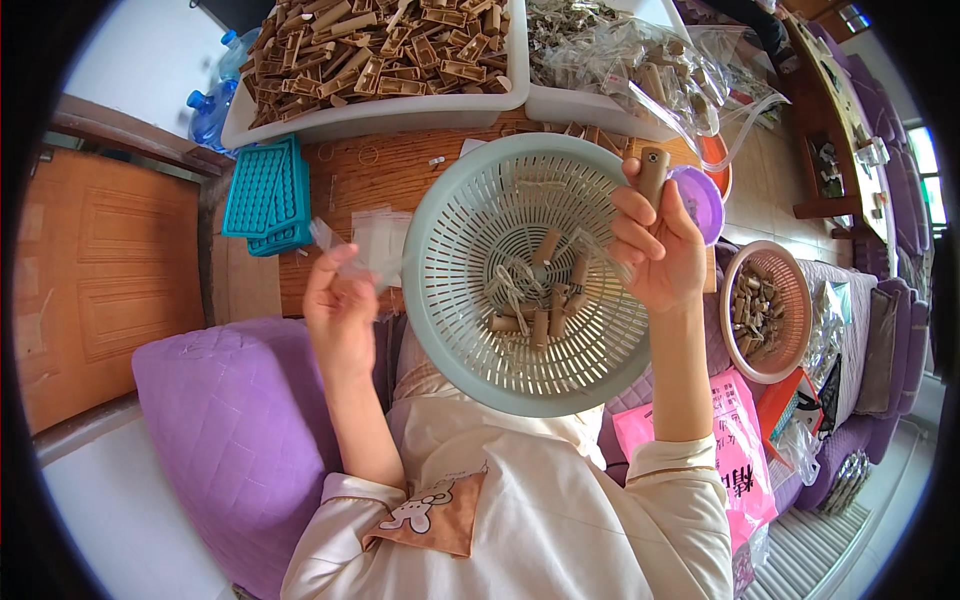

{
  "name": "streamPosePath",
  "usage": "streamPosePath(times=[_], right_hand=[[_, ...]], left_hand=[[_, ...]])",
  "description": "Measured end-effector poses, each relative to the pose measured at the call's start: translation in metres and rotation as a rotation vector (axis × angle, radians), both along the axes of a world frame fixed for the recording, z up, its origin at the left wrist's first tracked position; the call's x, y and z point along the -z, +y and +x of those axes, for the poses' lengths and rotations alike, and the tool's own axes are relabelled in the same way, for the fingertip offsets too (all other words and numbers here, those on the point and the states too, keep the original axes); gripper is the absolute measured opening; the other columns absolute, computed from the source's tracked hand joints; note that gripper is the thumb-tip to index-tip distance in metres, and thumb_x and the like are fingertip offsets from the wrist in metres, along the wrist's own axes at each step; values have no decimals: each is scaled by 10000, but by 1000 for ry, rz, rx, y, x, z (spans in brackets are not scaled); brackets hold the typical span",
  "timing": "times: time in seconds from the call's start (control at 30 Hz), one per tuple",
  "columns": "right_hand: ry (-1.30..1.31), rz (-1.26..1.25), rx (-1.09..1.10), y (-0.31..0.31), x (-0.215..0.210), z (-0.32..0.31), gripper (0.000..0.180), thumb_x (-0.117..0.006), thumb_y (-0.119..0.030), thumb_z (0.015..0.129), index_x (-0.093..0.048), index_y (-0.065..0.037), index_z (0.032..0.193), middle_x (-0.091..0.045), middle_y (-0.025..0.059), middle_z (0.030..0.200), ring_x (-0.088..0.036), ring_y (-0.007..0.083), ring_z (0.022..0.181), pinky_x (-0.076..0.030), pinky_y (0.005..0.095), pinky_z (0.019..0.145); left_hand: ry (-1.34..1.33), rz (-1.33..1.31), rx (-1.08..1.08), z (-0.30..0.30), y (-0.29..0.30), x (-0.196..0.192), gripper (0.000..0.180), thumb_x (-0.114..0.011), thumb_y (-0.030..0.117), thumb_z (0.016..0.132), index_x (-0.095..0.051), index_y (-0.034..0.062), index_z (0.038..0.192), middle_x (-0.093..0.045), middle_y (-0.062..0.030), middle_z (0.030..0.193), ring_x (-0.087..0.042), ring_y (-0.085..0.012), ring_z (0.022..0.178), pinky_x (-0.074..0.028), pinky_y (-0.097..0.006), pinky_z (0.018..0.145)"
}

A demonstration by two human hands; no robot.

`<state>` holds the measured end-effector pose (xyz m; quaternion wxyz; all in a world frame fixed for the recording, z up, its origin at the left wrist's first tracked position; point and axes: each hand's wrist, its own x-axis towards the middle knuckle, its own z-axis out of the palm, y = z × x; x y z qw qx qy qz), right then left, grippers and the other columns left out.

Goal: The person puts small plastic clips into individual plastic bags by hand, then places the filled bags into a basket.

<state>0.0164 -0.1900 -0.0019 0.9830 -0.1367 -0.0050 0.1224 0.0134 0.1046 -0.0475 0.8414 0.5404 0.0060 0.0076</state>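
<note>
My left hand [341, 305] pinches a small clear plastic bag [326, 238], beside a stack of flat clear bags [383, 238] on the wooden table. Raised over the right rim of a grey-green plastic colander [450, 345], my right hand [662, 240] is closed round a brown plastic casing [652, 178]. The casing stands upright, with a small round detail near its top end. Several similar brown casings [541, 325] and some coiled clear strands [514, 288] lie in the colander. What the lower fingers of my right hand cover is hidden.
White tubs at the back hold brown plastic parts [400, 45] and clear bagged pieces [660, 75]. Teal trays [270, 195] stand left on the table [345, 170]. A purple bowl [700, 205] and a pink basket [808, 325] sit right; a purple cushion [235, 430] lies left.
</note>
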Motion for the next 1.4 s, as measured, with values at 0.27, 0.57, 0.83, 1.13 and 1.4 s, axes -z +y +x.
streamPosePath(times=[0.27, 0.57, 0.83, 1.13, 1.4], right_hand=[[-122, 57, -138, 22, -6, -19, 436, -316, -354, 931, -341, -8, 1196, -430, 26, 750, -299, 33, 425, -279, 187, 380], [-6, -611, -115, 36, -4, -34, 441, -445, -325, 897, -421, -2, 1197, -531, 17, 761, -419, 43, 506, -329, 166, 402], [69, -990, -180, 35, -16, -45, 328, -523, -181, 862, -494, 15, 1124, -571, 47, 880, -542, 69, 712, -461, 199, 612], [114, -1444, 430, 22, -14, -50, 241, -607, 39, 744, -588, 19, 983, -578, 35, 819, -531, 74, 686, -442, 195, 595], [-531, -1890, 929, 33, -49, -59, 307, -735, -48, 586, -628, -36, 874, -570, 69, 798, -579, 178, 682, -462, 262, 562]], left_hand=[[108, -293, 677, -31, -79, -36, 473, -670, 154, 759, -466, -22, 1148, -637, -56, 766, -610, -95, 713, -464, -197, 639], [-114, 321, 441, -38, -84, -39, 190, -628, 197, 804, -586, 33, 889, -608, -16, 657, -505, -40, 544, -370, -166, 487], [-230, 720, 294, -28, -77, -53, 158, -646, 171, 777, -600, 43, 857, -601, -33, 629, -518, -50, 519, -388, -186, 467], [-34, 632, 237, -27, -79, -47, 322, -640, 160, 788, -569, 21, 1070, -653, -78, 731, -546, -35, 639, -394, -169, 531], [-104, 806, 286, -32, -83, -60, 338, -644, 116, 766, -565, 58, 1090, -659, -58, 733, -549, -62, 587, -406, -190, 500]])
